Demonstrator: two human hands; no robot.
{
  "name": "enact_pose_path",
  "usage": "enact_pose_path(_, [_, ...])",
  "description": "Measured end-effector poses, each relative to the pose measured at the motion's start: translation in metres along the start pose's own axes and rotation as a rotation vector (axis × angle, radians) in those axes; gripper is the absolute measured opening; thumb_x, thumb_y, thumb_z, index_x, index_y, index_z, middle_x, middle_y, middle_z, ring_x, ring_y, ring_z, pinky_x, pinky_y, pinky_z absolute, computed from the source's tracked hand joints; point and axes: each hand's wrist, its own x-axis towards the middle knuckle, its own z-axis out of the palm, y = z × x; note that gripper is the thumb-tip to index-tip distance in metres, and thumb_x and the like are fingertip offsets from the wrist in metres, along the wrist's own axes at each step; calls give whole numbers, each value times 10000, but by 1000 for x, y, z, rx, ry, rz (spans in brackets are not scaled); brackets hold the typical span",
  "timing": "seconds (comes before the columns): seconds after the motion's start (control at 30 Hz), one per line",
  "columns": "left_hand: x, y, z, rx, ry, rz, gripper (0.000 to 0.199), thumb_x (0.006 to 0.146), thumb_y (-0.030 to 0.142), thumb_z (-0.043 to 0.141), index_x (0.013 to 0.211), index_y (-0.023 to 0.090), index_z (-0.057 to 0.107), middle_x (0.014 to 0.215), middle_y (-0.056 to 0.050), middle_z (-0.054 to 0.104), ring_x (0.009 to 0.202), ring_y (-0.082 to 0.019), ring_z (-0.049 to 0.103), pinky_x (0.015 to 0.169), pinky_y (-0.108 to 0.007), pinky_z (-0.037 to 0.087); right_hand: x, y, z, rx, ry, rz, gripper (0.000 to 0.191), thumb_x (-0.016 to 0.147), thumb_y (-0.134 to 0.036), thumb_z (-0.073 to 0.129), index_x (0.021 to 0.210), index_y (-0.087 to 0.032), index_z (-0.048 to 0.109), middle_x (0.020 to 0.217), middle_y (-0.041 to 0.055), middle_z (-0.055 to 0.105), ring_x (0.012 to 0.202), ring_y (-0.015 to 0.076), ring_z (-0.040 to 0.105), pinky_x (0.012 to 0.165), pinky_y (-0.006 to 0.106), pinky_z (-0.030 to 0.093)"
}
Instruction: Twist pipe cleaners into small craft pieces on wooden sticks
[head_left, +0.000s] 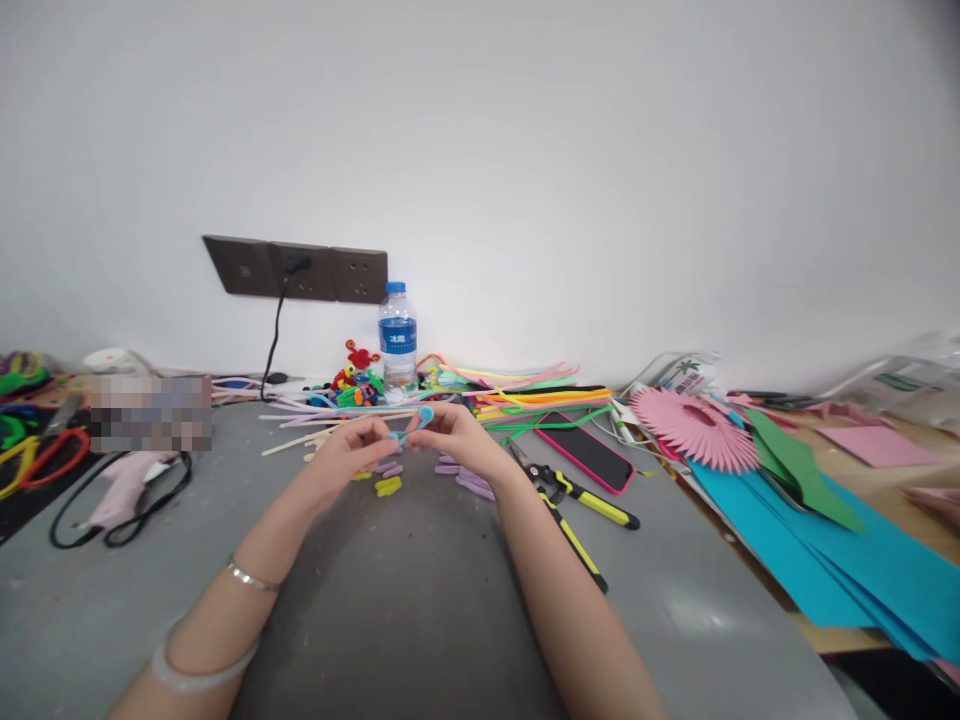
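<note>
A light blue pipe cleaner (426, 415) is stretched between my two hands above the grey table, its upper end curled into a small loop. My left hand (346, 456) pinches one end between thumb and fingertips. With closed fingers, my right hand (459, 440) grips the other part near the loop. Beneath the hands lie short yellow pipe cleaner pieces (388, 487) and purple pieces (474, 485). Long pipe cleaners in many colours (544, 400) are heaped behind my right hand.
Yellow-black pliers (577, 500) and a phone (589, 452) lie to the right. A water bottle (397, 345) stands at the wall beside a colourful fuzzy figure (358, 375). A pink glue gun (124, 490) with a black cord and red-handled scissors (56, 458) are left; blue paper (817, 560) is right.
</note>
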Motion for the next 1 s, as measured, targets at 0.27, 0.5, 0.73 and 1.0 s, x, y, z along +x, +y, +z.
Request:
enact_pose_path(0.27, [-5,3,-6,310,-353,-109,304,731,437,739,667,159,633,644,8,543,595,-115,436,548,-225,326,-4,3,-6,19,-296,187,290,735,-408,803,819,-155,689,746,-5,692,658,110,614,694,241,494])
enact_pose_path(0.5, [4,2,-6,57,114,-36,406,637,523,804,731,158,652,633,35,499,487,-54,340,460,-193,244,5,6,0,53,95,-23,333,702,-430,827,786,-181,622,809,-1,683,705,129,627,640,240,449])
enact_pose_path(0.73, [5,-4,2,31,127,12,420,669,530,785,661,156,593,597,48,457,469,-48,335,456,-192,235,5,8,3,28,79,-43,350,690,-445,829,770,-184,611,756,-23,630,653,116,575,618,240,426])
enact_pose_path(1.0, [0,-2,-5,465,-60,130,269,752,432,703,672,176,678,674,-12,628,609,-139,533,550,-230,385,3,11,-1,-45,-16,104,380,676,-484,816,695,-160,619,642,-25,636,575,97,551,611,236,431])
